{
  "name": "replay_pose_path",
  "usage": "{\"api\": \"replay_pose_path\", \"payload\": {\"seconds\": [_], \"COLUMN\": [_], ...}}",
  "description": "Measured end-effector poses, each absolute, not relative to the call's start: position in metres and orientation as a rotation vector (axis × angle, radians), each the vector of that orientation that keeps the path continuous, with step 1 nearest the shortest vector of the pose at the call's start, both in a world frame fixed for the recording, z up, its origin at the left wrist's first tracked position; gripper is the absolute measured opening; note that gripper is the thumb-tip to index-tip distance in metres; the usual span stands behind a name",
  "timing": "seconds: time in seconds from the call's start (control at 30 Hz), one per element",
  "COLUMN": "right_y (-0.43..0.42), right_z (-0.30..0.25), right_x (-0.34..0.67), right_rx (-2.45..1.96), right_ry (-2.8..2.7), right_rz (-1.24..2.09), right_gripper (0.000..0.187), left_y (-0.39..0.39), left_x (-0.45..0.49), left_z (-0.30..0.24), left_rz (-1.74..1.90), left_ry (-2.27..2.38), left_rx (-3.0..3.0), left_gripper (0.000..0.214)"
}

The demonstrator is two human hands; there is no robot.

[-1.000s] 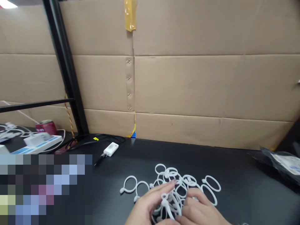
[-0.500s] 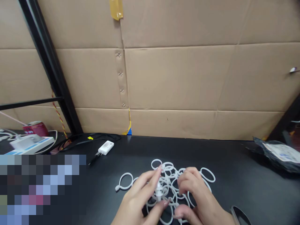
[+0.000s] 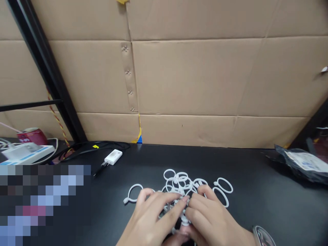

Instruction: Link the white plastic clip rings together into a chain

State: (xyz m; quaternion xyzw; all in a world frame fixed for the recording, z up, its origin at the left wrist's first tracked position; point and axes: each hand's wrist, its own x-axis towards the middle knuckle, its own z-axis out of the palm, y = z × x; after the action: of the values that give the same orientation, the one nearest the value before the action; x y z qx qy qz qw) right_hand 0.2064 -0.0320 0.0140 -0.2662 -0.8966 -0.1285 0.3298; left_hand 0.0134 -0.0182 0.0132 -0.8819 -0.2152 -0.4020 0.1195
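White plastic rings with small knobs lie in an overlapping pile [image 3: 176,181] on the black table. My left hand [image 3: 156,213] is closed over the pile's near side. Its fingertips meet those of my right hand [image 3: 211,212], which is also closed. A small white stepped plastic piece [image 3: 185,218] shows between the two hands, pinched by the fingers, though part of it is covered. One knobbed ring [image 3: 133,193] lies out to the left, and another ring [image 3: 224,185] lies beyond my right hand. The rings under my palms are hidden.
A white charger plug [image 3: 113,157] lies at the back left, near black cables [image 3: 102,145]. Farther left are a power strip [image 3: 38,154] and a red can [image 3: 33,136]. A black plastic parcel [image 3: 303,165] sits at the right. A cardboard wall [image 3: 192,78] closes off the back.
My right hand has moved left and my hands have come together around the white stepped piece. Before, my left hand held that piece alone. The view has tilted slightly down.
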Motion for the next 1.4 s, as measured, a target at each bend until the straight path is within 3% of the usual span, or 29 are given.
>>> {"api": "replay_pose_path", "payload": {"seconds": [0.23, 0.53, 0.7, 0.97, 1.17, 1.4], "right_y": [-0.034, -0.038, -0.038, -0.041, -0.034, -0.034], "right_z": [0.012, 0.015, 0.018, 0.024, 0.022, 0.017], "right_x": [0.208, 0.206, 0.204, 0.205, 0.207, 0.207], "right_rx": [-0.699, -0.736, -0.673, -0.553, -0.690, -0.729], "right_ry": [-2.337, -2.313, -2.355, -2.455, -2.410, -2.401], "right_rz": [-0.348, -0.337, -0.520, -0.774, -0.553, -0.379], "right_gripper": [0.025, 0.033, 0.042, 0.039, 0.038, 0.031], "left_y": [-0.018, -0.016, -0.017, -0.020, -0.018, -0.016], "left_x": [0.010, 0.009, 0.007, 0.009, 0.009, 0.010], "left_z": [0.010, 0.002, -0.003, 0.000, -0.002, 0.002], "left_rz": [-1.190, -1.275, -1.218, -1.202, -1.194, -1.214], "left_ry": [-0.628, -0.608, -0.577, -0.613, -0.639, -0.589], "left_rx": [-2.687, -2.767, -2.796, -2.837, -2.909, -2.843], "left_gripper": [0.034, 0.030, 0.030, 0.038, 0.045, 0.032]}}
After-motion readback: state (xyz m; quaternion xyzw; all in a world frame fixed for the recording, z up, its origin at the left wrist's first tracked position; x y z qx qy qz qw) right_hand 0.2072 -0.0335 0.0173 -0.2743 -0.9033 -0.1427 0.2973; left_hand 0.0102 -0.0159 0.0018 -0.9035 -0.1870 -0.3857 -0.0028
